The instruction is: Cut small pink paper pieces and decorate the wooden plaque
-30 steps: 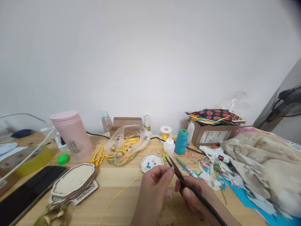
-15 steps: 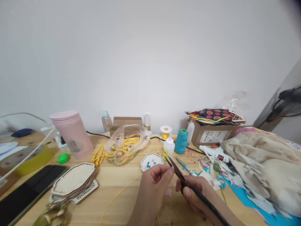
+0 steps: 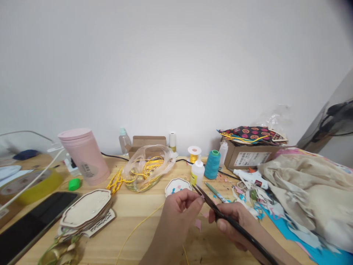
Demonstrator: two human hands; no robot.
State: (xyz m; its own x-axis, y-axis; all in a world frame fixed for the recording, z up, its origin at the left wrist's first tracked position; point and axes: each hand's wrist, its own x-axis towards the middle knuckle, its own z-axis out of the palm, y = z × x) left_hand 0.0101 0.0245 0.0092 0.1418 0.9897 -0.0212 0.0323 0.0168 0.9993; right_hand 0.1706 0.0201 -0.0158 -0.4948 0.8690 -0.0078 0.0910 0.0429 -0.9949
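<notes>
My left hand (image 3: 184,211) is closed in a pinch, thumb against fingertips, on a small pale pink scrap (image 3: 202,197) whose shape is mostly hidden. In my right hand (image 3: 234,222) is a pair of dark scissors (image 3: 208,201), its blades a little apart and pointing up and left at the left fingertips. Just behind the left hand lies a white scalloped plaque (image 3: 169,189) with small blue and pink bits on it. A yellow cord (image 3: 138,227) runs across the table beside the left forearm.
Behind the hands stand a glue bottle (image 3: 198,173) and a blue thread cone (image 3: 212,165). A pen (image 3: 215,191) and paper scraps (image 3: 248,204) lie right, near beige cloth (image 3: 298,187). Stacked plaques (image 3: 86,209), a phone (image 3: 33,224) and a pink tumbler (image 3: 84,156) are left.
The right hand and scissors have shifted slightly right and the handles lie lower. The left hand has moved up a little over the plaque, keeping its pinch.
</notes>
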